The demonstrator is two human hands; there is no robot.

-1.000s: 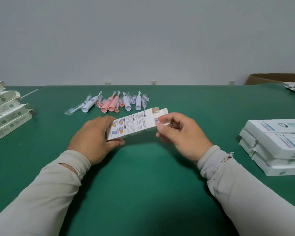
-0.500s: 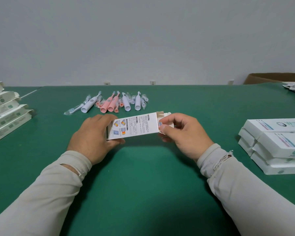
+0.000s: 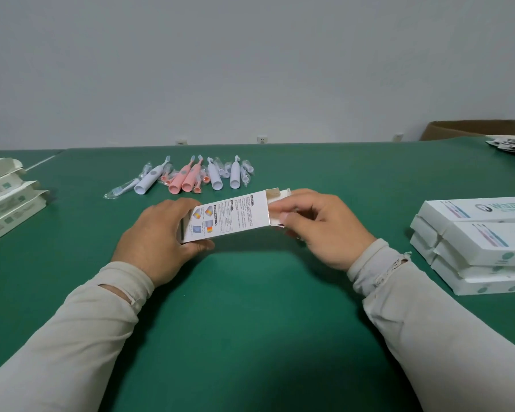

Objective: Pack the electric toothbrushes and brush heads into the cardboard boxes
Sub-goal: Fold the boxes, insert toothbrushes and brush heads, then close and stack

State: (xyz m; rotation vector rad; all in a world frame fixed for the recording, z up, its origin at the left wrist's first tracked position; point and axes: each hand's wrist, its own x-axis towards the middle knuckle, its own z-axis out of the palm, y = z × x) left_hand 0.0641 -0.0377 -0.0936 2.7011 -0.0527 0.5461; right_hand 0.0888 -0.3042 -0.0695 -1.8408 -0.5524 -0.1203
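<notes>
far to my left a stack of flat white boxes (image 3: 3, 200) lies on the green table (image 3: 250, 322). my left hand (image 3: 158, 236) curls round the near end of the cardboard box (image 3: 229, 215), fingers over its far side and thumb tucked under its lower edge, gripping it just above the table. the box is long and white, tilted so its printed back panel with small coloured pictures and lines of text faces me, its right end raised and open with the flaps standing out. beyond it, farther back on the table, the electric toothbrushes (image 3: 191, 176) lie in a loose row, white ones and pink ones, with wrapped brush heads (image 3: 122, 190) among them. my right hand (image 3: 318, 227) pinches the box's open end, thumb on the near face and fingers curled behind the flaps. to my right sits a pile of closed white boxes (image 3: 476, 242), and a brown carton (image 3: 473, 129) stands at the far edge.
</notes>
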